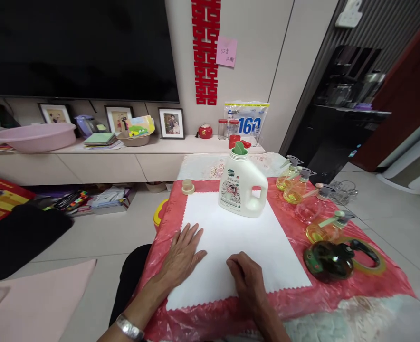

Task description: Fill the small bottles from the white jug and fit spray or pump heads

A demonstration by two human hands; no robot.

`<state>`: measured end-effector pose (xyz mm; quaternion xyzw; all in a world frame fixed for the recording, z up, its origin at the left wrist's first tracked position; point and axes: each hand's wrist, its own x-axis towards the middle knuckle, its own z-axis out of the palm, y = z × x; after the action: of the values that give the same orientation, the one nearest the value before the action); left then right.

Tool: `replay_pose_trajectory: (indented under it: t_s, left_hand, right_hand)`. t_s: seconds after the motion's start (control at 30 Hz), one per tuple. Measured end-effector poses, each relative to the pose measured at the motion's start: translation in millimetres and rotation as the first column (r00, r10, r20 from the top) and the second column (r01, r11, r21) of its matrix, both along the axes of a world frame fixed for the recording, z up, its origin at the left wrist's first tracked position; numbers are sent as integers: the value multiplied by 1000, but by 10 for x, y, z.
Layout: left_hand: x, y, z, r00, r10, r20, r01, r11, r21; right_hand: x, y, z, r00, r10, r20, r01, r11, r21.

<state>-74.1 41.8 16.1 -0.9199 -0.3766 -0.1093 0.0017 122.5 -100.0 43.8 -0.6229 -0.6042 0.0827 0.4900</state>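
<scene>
My left hand (181, 254) lies flat and open, fingers stretched out, on the left edge of a white cloth (231, 242) spread over a red plastic table cover (374, 280). My right hand (245, 278) rests on the cloth's near part with its fingers curled under, and I see nothing in it. A white detergent jug (240, 187) with a green funnel in its mouth stands at the far edge of the cloth. Its cap (187, 186) sits on the cover to the left.
Several spray bottles with yellow liquid (311, 197) line the table's right side, with a dark green one (333, 260) lying nearest. A tape ring (368, 263) lies beside it. A shelf (160, 145) with photo frames and a pink basin (32, 137) runs behind.
</scene>
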Motion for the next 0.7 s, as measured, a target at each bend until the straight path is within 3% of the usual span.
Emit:
replay_pose_trajectory:
  t_s: [0.2, 0.4, 0.5, 0.6, 0.7]
  left_hand:
    - [-34, 87, -95, 999, -26, 23, 25, 999, 44]
    - [78, -60, 156, 999, -28, 17, 27, 999, 34]
    - [206, -300, 302, 991, -31, 127, 27, 999, 35]
    - [344, -546, 392, 955, -17, 296, 43, 996, -82]
    - [473, -698, 422, 888, 97, 449, 8, 974, -226]
  right_hand:
    - [-4, -2, -44, 999, -13, -49, 11, 1000, -23]
    - [11, 6, -44, 992, -32, -121, 26, 999, -44]
    - [12, 12, 4, 990, -27, -138, 20, 999, -50]
    - [0, 30, 60, 989, -14, -145, 8, 999, -41]
    - [-19, 74, 63, 987, -31, -157, 30, 1000, -10]
